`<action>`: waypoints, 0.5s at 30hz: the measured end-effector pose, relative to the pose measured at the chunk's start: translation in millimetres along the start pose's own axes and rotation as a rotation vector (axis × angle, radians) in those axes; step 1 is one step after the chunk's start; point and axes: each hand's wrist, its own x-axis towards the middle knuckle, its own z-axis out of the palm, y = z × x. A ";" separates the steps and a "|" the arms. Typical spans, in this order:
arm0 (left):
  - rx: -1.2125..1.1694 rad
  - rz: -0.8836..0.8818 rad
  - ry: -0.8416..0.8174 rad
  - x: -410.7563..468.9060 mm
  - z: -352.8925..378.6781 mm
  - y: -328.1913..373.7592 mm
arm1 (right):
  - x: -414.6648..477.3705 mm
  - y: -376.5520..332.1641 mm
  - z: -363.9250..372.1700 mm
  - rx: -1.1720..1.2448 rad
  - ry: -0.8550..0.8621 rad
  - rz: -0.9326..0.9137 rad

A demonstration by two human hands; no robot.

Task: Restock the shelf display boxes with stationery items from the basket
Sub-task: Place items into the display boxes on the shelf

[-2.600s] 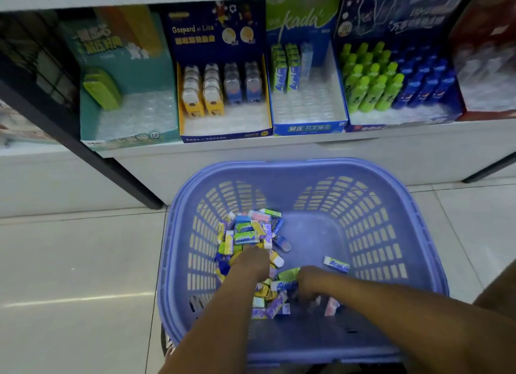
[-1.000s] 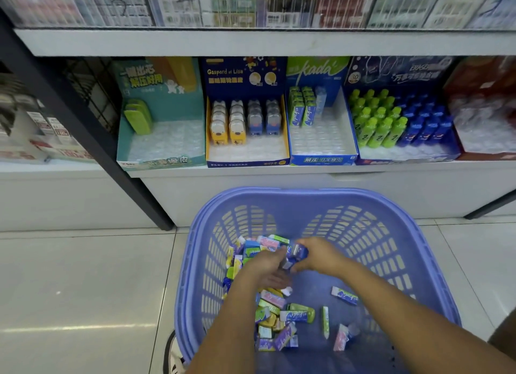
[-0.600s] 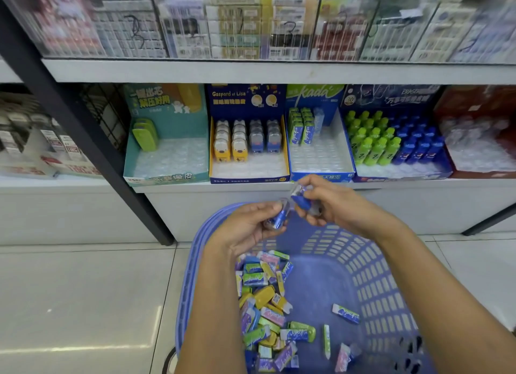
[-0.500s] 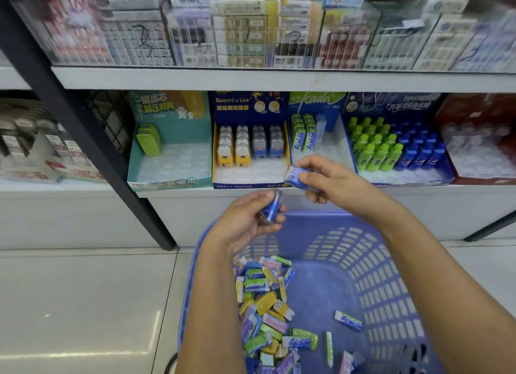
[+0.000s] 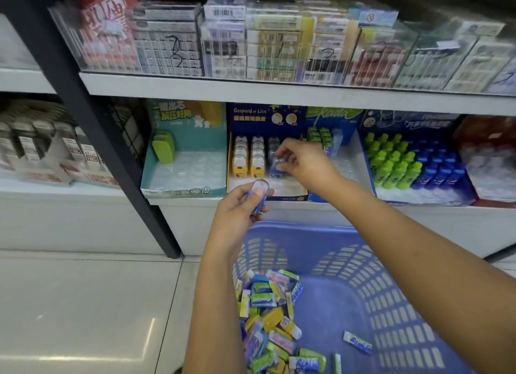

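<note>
A purple plastic basket (image 5: pixel 385 278) stands on the floor below me with several small wrapped stationery items (image 5: pixel 272 318) heaped at its left side. My right hand (image 5: pixel 304 161) reaches into the navy and yellow display box (image 5: pixel 265 116) on the lower shelf, pinching a small blue item (image 5: pixel 276 165) at the box's blue column. My left hand (image 5: pixel 238 209) hovers just in front of that box's front edge, closed on another blue and clear item (image 5: pixel 258 195).
The teal box (image 5: pixel 184 150) to the left holds green items and has bare slots. Right of my hand sit the blue box (image 5: pixel 351 161) and a box of green and blue bottles (image 5: pixel 413 161). A black post (image 5: pixel 106 150) slants down to the floor. Packed boxes fill the upper shelf.
My right hand has moved forward from the shelf edge into the navy and yellow box with its blue item. My left hand has risen toward the shelf with the other one.
</note>
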 end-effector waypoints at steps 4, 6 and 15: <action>0.001 0.070 0.050 4.1 2.0 2.6 | 10.2 -0.6 1.3 -0.063 -0.016 -0.037; -0.025 0.080 0.075 4.9 6.4 3.3 | 10.8 -0.4 2.7 -0.117 -0.004 -0.065; 0.069 0.109 0.111 4.1 22.4 -2.1 | -23.0 -5.8 -4.9 0.099 -0.011 0.013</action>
